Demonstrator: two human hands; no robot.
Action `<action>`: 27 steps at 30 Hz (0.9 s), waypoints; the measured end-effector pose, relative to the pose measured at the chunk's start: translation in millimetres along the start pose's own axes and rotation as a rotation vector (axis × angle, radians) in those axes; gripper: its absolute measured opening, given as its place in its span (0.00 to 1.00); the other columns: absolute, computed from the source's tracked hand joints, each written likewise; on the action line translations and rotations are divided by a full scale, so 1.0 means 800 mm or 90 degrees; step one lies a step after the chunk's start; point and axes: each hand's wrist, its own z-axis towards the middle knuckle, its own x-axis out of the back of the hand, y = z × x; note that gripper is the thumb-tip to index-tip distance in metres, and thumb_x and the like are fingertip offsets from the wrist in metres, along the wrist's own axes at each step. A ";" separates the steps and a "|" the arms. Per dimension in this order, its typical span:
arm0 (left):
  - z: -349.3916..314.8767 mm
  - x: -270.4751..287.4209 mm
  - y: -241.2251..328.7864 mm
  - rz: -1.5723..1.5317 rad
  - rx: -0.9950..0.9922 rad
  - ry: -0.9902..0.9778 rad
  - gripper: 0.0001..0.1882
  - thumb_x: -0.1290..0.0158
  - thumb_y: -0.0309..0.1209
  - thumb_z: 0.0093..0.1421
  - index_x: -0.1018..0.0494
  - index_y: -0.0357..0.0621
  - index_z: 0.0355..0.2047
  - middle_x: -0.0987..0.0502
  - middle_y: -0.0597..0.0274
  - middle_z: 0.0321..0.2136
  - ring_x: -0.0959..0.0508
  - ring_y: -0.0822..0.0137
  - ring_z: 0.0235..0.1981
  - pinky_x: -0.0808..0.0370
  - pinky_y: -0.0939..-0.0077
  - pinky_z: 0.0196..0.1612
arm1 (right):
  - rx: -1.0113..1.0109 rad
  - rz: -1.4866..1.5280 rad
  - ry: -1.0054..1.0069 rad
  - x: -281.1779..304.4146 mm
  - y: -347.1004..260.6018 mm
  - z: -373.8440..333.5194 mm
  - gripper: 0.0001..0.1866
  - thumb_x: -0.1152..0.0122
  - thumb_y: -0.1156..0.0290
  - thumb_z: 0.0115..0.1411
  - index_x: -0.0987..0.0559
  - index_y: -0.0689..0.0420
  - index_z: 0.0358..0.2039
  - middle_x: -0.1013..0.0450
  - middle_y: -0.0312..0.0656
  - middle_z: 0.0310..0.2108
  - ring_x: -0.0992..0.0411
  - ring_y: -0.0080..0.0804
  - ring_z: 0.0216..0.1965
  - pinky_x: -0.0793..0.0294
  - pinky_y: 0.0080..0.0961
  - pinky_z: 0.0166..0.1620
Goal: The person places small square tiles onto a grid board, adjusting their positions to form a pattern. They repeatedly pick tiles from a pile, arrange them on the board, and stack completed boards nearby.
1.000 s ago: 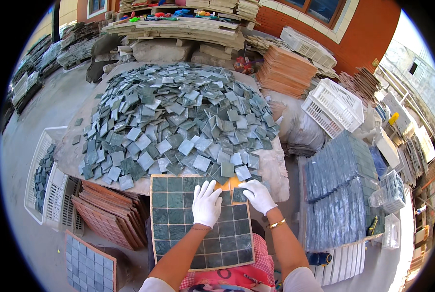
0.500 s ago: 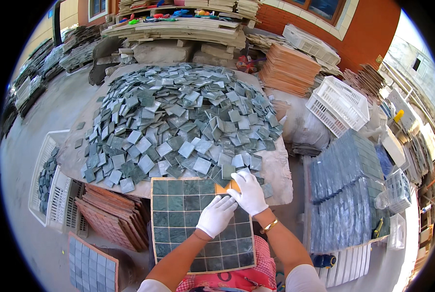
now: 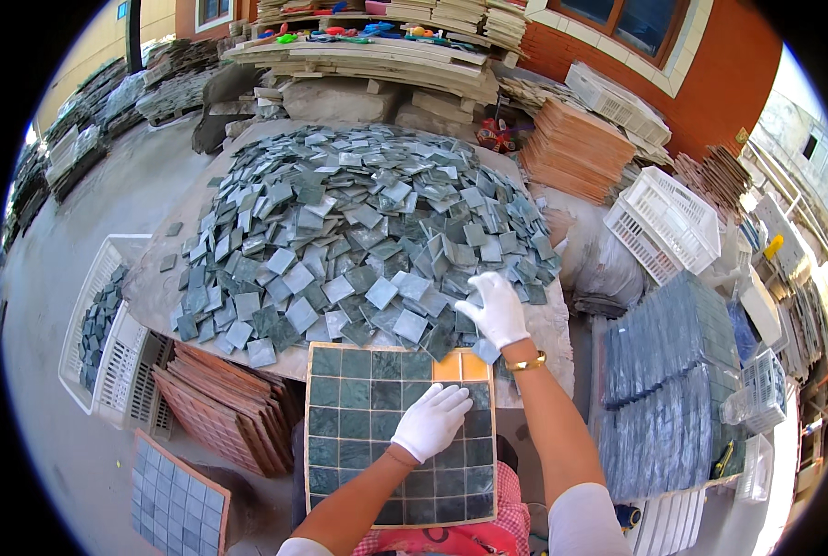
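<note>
In front of me rests a square grid board with a pale rim, most of its cells filled with dark green stone tiles. Two cells at its far right corner show bare yellow base. My left hand, in a white glove, lies flat on the tiles near the middle, fingers stretched out. Also gloved, my right hand hovers over the near right edge of a heap of loose square tiles. Its thumb and fingers are apart, with nothing visible between them.
The heap covers a stone-topped table. Tile-filled white crates and leaning reddish boards stand left, with a grey tiled panel nearer. Stacked tile sheets, a white crate and orange boards are at right.
My right hand has left the board's far right corner and moved away to the heap, its fingers opening. My left hand still lies on the tiles. The whole view has shifted slightly.
</note>
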 end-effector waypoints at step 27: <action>-0.001 0.009 0.013 0.092 0.045 -0.016 0.26 0.42 0.40 0.55 0.29 0.41 0.52 0.28 0.52 0.54 0.31 0.55 0.58 0.40 0.54 0.63 | -0.039 0.141 -0.264 0.017 -0.047 -0.078 0.20 0.38 0.65 0.56 0.23 0.58 0.49 0.25 0.53 0.41 0.24 0.46 0.40 0.25 0.37 0.46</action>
